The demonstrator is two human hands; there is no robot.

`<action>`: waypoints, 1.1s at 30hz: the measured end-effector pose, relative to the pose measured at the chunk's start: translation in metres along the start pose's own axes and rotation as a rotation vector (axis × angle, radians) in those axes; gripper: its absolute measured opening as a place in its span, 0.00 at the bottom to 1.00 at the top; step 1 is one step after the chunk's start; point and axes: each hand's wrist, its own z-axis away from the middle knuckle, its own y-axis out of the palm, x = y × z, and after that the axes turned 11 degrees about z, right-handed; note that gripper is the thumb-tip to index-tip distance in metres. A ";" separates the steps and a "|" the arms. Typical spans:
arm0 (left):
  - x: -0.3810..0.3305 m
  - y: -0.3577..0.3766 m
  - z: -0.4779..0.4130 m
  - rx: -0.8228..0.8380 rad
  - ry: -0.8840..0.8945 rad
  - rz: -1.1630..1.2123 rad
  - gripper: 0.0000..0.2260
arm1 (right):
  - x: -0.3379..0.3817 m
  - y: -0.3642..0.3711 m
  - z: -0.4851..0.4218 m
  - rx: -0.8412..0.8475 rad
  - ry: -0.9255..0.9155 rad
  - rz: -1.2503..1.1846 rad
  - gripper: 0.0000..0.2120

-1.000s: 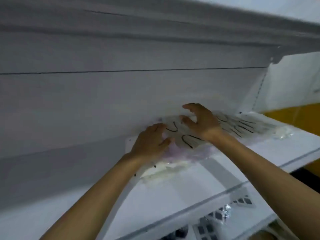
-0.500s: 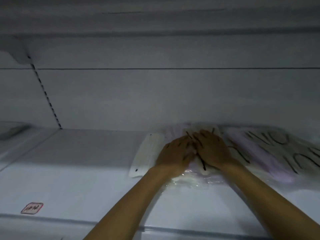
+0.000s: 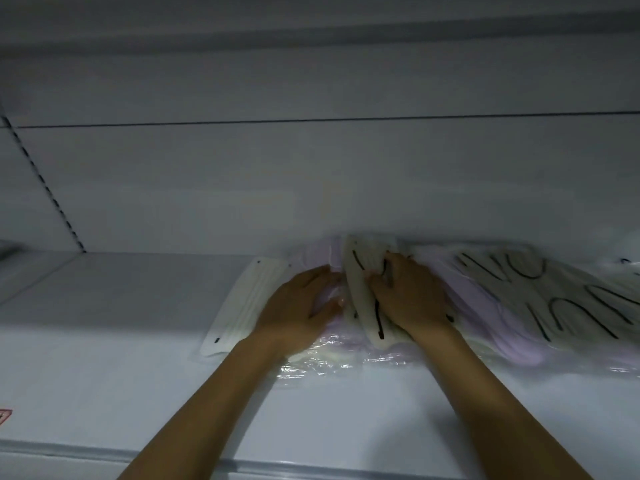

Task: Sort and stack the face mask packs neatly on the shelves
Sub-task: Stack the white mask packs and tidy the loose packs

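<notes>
Clear plastic packs of face masks lie on a white shelf (image 3: 138, 393) against its back wall. My left hand (image 3: 298, 310) presses flat on a pack of lilac masks (image 3: 332, 344), fingers spread. My right hand (image 3: 408, 299) rests on a pale mask pack with black marks (image 3: 362, 306), thumb hooked over its edge. A loose white mask (image 3: 242, 306) lies just left of my left hand. More lilac and white packs with black ear loops (image 3: 554, 299) spread out to the right.
The shelf's bare left half runs to a slotted upright (image 3: 45, 188) at the back left. A small red-edged label (image 3: 4, 415) sits at the left edge. The shelf's front lip (image 3: 104, 452) crosses the bottom. Another shelf overhangs above.
The view has swung from a slanted look to a level one and drawn closer. My hands have come together and now press down on the middle pack, spreading slightly apart.
</notes>
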 end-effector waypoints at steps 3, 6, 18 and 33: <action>-0.006 -0.002 0.003 -0.036 0.052 0.066 0.25 | 0.009 -0.001 0.007 0.025 -0.098 0.040 0.24; -0.012 -0.002 0.007 -0.142 -0.028 0.326 0.17 | 0.021 -0.001 0.014 0.112 -0.246 -0.005 0.32; -0.025 -0.008 0.005 -0.201 -0.201 0.443 0.07 | 0.025 -0.001 0.019 0.110 -0.101 0.003 0.24; -0.013 -0.012 0.003 -0.264 -0.243 0.715 0.12 | 0.036 -0.007 0.026 0.060 -0.216 -0.140 0.26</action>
